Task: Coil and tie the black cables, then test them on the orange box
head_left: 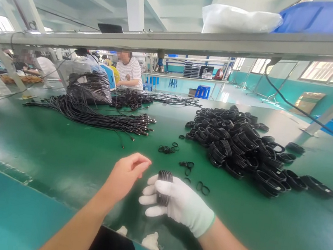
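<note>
My right hand, in a white glove with a pale green cuff, holds a coiled black cable between thumb and fingers above the green table. Just left of that coil is my bare left hand, its fingers drawn together toward the thumb; nothing shows between them, and the two hands are apart. Beyond my hands lie small black bands in loose clusters, one group farther off and a pair of rings nearer my glove. A large heap of coiled black cables covers the table on the right.
A bundle of straight black cables lies at the left, with a filled plastic bag behind it. A shelf beam crosses overhead, carrying a white bag and a blue bin. Beyond the table sits a person in a striped shirt.
</note>
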A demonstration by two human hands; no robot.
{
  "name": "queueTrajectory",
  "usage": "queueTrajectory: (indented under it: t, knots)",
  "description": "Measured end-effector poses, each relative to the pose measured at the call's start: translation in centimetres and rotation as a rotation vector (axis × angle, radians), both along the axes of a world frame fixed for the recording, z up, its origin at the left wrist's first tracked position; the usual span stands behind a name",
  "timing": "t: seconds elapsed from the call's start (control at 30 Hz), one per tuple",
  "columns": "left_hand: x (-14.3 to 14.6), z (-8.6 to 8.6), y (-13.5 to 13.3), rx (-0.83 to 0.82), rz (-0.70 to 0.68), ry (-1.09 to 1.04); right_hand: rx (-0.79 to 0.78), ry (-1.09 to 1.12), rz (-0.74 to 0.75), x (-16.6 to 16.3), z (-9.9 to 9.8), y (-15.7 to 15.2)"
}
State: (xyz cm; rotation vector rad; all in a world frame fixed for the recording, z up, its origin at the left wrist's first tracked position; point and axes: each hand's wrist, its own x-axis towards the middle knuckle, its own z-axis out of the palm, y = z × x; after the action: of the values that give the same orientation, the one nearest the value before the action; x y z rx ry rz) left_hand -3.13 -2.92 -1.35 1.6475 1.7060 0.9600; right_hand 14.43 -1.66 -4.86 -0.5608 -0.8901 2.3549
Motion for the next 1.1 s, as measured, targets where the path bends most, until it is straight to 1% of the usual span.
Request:
queueTrajectory:
  t: [0.07, 0.13, 0.2, 0.23, 0.27, 0.3, 0.37, 0.47, 0.53, 0.6, 0.67, 0.73, 0.83, 0.9, 0.93, 1.0, 1.1]
  knots:
    - [-0.3, -0.7, 0.3, 0.036, 0.023, 0.054, 0.005, 0.058, -0.1, 0.8, 0.6, 0.9]
    - [-0.5, -1.5, 0.8, 0.052, 0.014, 0.1, 0.005, 0.144, -0.29, 2.2, 1.8, 2.1]
    - [-0.1, -2.3, 1.4, 0.048, -0.036, 0.13, 0.002, 0.171, -0.497, 3.9, 3.1, 3.2]
    - [0.4, -2.7, 1.7, 0.042, -0.071, 0.14, 0.01, 0.159, -0.561, 4.7, 3.7, 3.6]
    - [1.1, -3.1, 2.0, 0.035, -0.112, 0.148, 0.027, 0.134, -0.595, 5.4, 4.2, 3.7]
    - [2.0, -3.5, 2.3, 0.028, -0.155, 0.156, 0.05, 0.101, -0.6, 5.8, 4.6, 3.8]
    - [4.2, -4.5, 2.8, 0.019, -0.232, 0.173, 0.113, 0.037, -0.561, 5.9, 4.7, 3.5]
    - [7.5, -6.1, 3.4, 0.0, -0.288, 0.188, 0.191, 0.003, -0.509, 5.2, 4.1, 2.7]
    - [8.6, -6.9, 3.7, -0.018, -0.293, 0.172, 0.21, -0.022, -0.506, 4.7, 3.7, 2.4]
    - [8.5, -7.2, 3.8, -0.044, -0.273, 0.122, 0.21, -0.107, -0.541, 4.5, 3.5, 2.2]
    - [7.7, -6.7, 3.6, -0.081, -0.232, 0.03, 0.209, -0.206, -0.601, 4.4, 3.2, 2.2]
    - [6.8, -5.6, 3.0, -0.132, -0.192, -0.113, 0.211, -0.298, -0.643, 4.1, 2.8, 2.2]
    - [6.3, -4.0, 1.7, -0.168, -0.139, -0.347, 0.278, -0.41, -0.614, 2.7, 1.6, 1.9]
    - [6.4, -3.5, 0.8, -0.142, -0.081, -0.444, 0.318, -0.446, -0.576, 1.5, 0.8, 1.5]
    - [6.4, -3.5, 0.3, -0.121, -0.051, -0.469, 0.302, -0.433, -0.557, 1.0, 0.6, 1.3]
    - [6.3, -3.7, -0.4, -0.074, -0.007, -0.487, 0.209, -0.353, -0.505, 0.5, 0.3, 1.0]
    - [5.7, -3.7, -1.4, 0.002, 0.026, -0.499, 0.097, -0.24, -0.41, 0.9, 0.3, 0.6]
